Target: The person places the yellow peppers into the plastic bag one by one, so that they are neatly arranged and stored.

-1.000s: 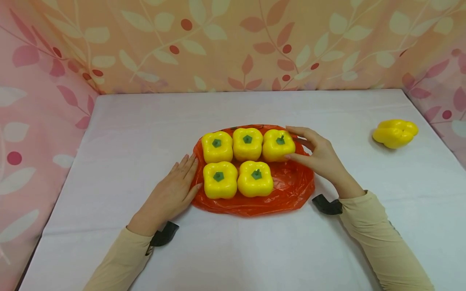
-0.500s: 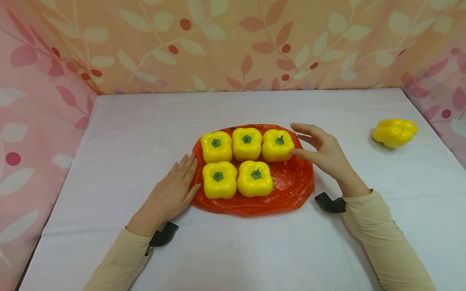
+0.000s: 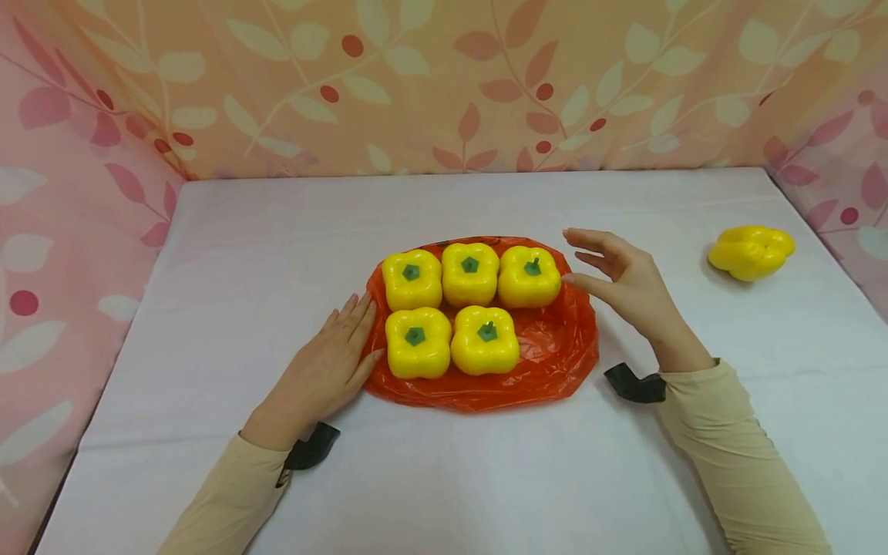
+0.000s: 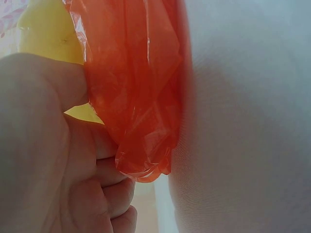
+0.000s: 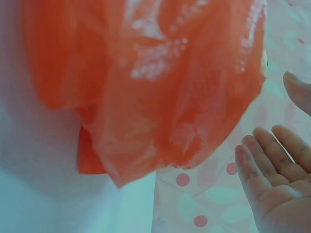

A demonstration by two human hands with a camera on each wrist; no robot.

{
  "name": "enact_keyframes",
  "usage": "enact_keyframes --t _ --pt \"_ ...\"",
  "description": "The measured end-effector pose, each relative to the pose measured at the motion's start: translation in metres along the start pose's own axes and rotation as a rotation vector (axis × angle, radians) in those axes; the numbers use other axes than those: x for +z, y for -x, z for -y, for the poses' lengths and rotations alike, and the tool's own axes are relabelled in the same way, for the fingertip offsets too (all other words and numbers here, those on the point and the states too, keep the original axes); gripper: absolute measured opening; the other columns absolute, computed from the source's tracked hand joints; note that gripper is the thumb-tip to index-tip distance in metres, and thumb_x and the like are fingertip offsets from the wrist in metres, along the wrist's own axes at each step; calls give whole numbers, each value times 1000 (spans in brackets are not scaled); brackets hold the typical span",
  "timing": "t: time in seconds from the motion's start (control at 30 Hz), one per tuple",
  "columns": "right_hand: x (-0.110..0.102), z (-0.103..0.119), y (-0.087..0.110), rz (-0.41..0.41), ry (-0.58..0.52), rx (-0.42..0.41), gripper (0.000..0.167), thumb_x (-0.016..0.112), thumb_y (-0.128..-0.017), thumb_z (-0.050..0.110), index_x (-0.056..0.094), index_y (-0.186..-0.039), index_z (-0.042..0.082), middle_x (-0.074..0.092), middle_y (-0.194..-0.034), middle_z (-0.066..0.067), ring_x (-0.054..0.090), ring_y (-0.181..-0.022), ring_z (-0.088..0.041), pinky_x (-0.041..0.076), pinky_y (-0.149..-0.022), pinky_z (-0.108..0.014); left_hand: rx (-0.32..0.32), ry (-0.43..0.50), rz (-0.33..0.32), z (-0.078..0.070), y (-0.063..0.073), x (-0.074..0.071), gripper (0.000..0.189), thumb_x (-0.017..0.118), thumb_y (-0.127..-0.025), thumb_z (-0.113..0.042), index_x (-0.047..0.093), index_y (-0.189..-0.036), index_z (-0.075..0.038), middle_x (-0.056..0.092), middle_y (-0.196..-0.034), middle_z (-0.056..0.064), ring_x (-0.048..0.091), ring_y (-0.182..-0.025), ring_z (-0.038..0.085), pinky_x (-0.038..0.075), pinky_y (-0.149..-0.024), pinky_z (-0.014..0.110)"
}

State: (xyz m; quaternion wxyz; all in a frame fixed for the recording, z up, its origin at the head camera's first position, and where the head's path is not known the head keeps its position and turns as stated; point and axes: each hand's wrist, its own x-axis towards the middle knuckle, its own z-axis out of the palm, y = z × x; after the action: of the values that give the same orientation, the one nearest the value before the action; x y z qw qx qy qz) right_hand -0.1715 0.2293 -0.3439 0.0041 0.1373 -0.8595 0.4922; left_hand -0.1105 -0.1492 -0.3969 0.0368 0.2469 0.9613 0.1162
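Observation:
A red plastic bag [image 3: 555, 347], its rim spread wide, sits mid-table with several yellow bell peppers upright inside, green stems up. Three form the back row, ending at the right one [image 3: 529, 279]; two stand in front, including this pepper [image 3: 485, 342]. Against the bag's left side my left hand [image 3: 326, 362] rests, fingers extended; in the left wrist view its thumb [image 4: 73, 85] touches the red plastic. My right hand [image 3: 624, 285] hovers just right of the back-right pepper, holding nothing, fingers spread from the thumb. The right wrist view shows its open palm [image 5: 286, 194] beside the bag.
Another yellow bell pepper [image 3: 751, 253] lies on its side at the far right of the white-covered table [image 3: 486, 493]. A patterned curtain [image 3: 444, 85] closes off the back and both sides. Black wrist mounts [image 3: 314, 445] sit at the cuffs.
My right hand has let go of the back-right pepper and moved off to the right and slightly up. The peppers, bag and left hand stay where they were.

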Motion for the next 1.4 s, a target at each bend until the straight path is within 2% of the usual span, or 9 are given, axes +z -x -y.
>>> enact_keyframes --t 0.17,0.27,0.4,0.67,0.97,1.03,1.2,1.4 --pt "-5 0 1 -42 -6 -23 54 70 -83 2 51 -134 3 52 -135 -12 49 -122 -20 44 -94 -19 4 3 -11 -1 -1 0 64 48 -97 -29 26 -144 9 25 -150 22 19 -140 35 19 -112 49" --pt "-11 0 2 -82 -46 -29 52 69 -83 -1 52 -132 1 53 -133 -10 50 -120 -16 44 -94 -19 3 3 -9 -1 -2 0 64 48 -98 -30 26 -144 9 25 -151 22 19 -140 35 19 -112 49" --pt "-23 -4 7 -148 -134 -10 49 68 -83 -4 54 -130 0 56 -129 -7 53 -116 -14 46 -89 -15 2 4 -5 -1 -2 0 65 48 -98 -30 25 -145 8 24 -151 22 18 -141 35 19 -112 49" --pt "-56 -21 24 -296 -418 1 43 66 -80 -12 61 -121 -3 62 -117 -6 60 -103 -12 49 -82 -13 0 6 4 -2 -2 -1 65 48 -98 -30 24 -145 8 24 -151 22 18 -141 35 18 -112 48" --pt "-93 -38 43 -465 -542 -23 40 63 -75 -23 63 -113 -11 69 -100 -7 65 -94 -13 50 -79 -15 -12 8 11 -1 0 -3 65 47 -98 -30 24 -145 9 20 -152 23 17 -141 35 18 -112 49" --pt "-101 -41 46 -500 -531 -6 40 64 -75 -21 63 -114 -11 69 -99 -7 64 -94 -13 50 -80 -13 -13 8 15 0 0 -3 66 47 -98 -31 23 -145 8 19 -153 22 16 -141 35 17 -113 49" --pt "-124 -51 57 -577 -453 122 39 70 -79 -8 65 -117 -3 70 -97 2 62 -94 -8 45 -80 -7 -16 12 16 0 0 -3 66 47 -98 -31 23 -146 8 20 -153 21 16 -141 35 17 -113 49" --pt "-148 -69 65 -657 -528 207 29 69 -81 -3 70 -109 5 69 -93 3 63 -86 -6 46 -77 -7 -1 7 2 0 1 -1 65 47 -98 -30 24 -145 9 22 -152 22 18 -141 35 18 -112 49"
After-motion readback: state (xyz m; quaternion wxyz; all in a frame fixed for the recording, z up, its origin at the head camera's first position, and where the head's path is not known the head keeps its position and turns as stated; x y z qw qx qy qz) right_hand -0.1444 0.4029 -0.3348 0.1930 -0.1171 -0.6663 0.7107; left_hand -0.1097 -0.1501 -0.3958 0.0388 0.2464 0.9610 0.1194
